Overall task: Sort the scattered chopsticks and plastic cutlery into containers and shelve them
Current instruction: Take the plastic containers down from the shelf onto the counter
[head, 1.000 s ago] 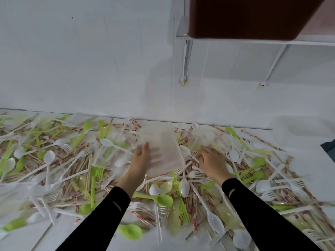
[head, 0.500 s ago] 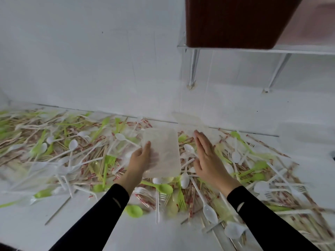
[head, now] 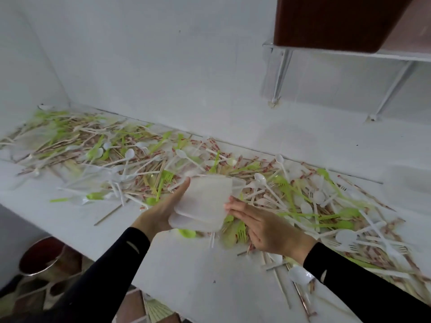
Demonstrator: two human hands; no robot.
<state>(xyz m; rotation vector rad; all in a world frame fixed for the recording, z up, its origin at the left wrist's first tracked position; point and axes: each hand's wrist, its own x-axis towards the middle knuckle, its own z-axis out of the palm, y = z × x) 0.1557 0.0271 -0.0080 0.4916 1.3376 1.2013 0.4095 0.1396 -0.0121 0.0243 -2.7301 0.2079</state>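
White tabletop strewn with cutlery. Left hand grips container mid-frame; right hand flat-open, touching it. Step, likely: readying container. Next: set down, fill.

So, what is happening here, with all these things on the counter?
A person is in the middle of sorting. The left hand holds a clear plastic container above the white counter, and the right hand, fingers straight, touches its right edge. The chopsticks and plastic cutlery, white and green, lie mixed and scattered across the counter, not yet sorted.
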